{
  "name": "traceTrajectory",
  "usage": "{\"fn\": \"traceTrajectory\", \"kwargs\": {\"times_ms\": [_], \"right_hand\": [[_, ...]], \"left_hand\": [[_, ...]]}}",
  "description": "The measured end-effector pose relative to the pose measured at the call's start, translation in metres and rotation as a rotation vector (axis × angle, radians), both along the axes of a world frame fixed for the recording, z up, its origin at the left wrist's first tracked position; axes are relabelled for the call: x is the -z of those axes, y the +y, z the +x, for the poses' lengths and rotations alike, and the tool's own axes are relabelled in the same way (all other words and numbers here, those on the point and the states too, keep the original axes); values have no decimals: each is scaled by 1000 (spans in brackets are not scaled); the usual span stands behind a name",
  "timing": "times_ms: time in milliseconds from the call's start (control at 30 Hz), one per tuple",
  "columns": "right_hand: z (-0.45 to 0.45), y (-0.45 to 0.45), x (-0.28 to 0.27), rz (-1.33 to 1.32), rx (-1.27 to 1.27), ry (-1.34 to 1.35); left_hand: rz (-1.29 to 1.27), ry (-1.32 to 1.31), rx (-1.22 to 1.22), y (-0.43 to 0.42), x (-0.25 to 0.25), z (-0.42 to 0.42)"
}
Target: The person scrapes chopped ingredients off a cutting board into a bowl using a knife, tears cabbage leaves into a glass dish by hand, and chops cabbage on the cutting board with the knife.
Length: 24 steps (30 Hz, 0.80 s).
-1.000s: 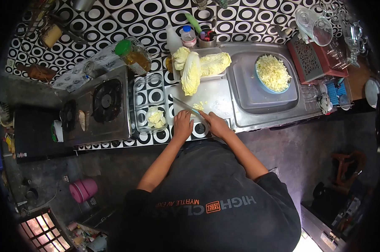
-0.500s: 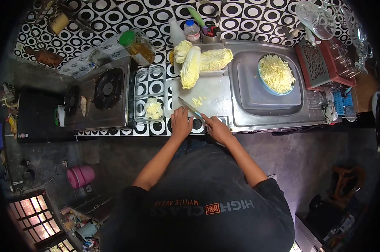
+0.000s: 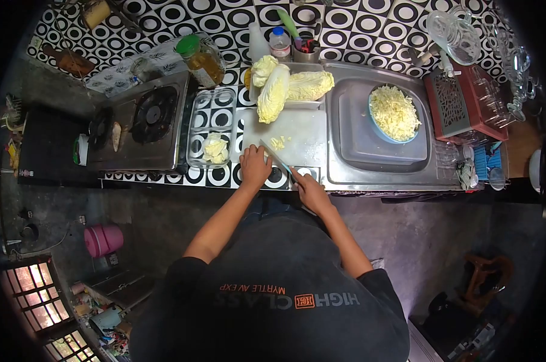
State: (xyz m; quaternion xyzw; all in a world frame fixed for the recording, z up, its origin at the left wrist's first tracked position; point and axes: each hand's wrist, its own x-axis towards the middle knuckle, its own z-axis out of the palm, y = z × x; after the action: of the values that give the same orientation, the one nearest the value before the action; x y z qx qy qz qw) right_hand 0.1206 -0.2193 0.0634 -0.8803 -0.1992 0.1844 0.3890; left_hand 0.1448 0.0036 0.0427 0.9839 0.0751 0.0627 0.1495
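My right hand [image 3: 311,190] is closed around the blue handle of a knife [image 3: 276,158], whose blade slants up and left over a white cutting board [image 3: 303,136]. My left hand [image 3: 255,165] rests at the board's front left edge beside the blade, fingers bent and together; whatever lies under them is hidden. Small chopped pale pieces [image 3: 278,142] lie just beyond the blade. At the back of the board, a whole cabbage [image 3: 274,95] leans over a tray that bears another cabbage [image 3: 309,85]. Left of the board, a glass dish [image 3: 211,128] contains cut cabbage chunks [image 3: 215,148].
A blue bowl of shredded cabbage [image 3: 394,113] stands on an upturned plastic tub [image 3: 381,152] in the sink. The stove [image 3: 143,145] is at left, with a green-lidded jar [image 3: 200,60] behind. Bottles and a utensil cup [image 3: 306,53] line the wall.
The view has shifted slightly. My left hand has moved a little left and up relative to the board, and the knife tip stays close to it. My right hand still grips the handle.
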Motion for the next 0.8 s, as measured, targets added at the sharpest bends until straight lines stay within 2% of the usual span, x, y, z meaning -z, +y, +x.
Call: {"fn": "traceTrajectory", "kwargs": {"times_ms": [333, 800], "right_hand": [[-9, -8, 6, 60, 15, 83], [-7, 10, -3, 25, 3, 31]], "left_hand": [[-30, -44, 120, 20, 8, -5], [9, -46, 199, 23, 8, -17]]}}
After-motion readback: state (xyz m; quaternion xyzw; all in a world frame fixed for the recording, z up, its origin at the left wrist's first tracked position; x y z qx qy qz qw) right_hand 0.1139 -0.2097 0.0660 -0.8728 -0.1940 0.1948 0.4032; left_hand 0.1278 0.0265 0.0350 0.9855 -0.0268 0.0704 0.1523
